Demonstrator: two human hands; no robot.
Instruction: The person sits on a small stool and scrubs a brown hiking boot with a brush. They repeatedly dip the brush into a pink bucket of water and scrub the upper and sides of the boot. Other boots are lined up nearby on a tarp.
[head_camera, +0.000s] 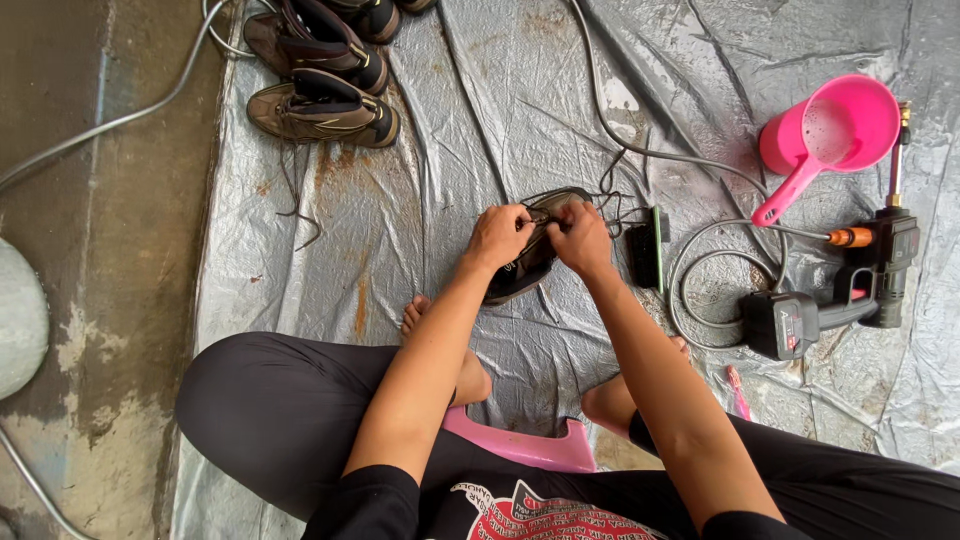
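A dark shoe (528, 268) lies on the grey plastic sheet (480, 120) in front of my knees. My left hand (497, 236) grips its upper edge from the left. My right hand (581, 236) holds the shoe from the right, with fingers pinched at the black laces (612, 180) that trail off toward the back. Both hands meet over the shoe's opening, which they partly hide.
Brown boots (322, 108) lie at the back left. A black scrubbing brush (645, 255) sits right of the shoe. A pink scoop (830, 135), a black cordless spray gun (835, 295) with its hose (690, 290) lie at right. A pink stool edge (520, 447) shows under me.
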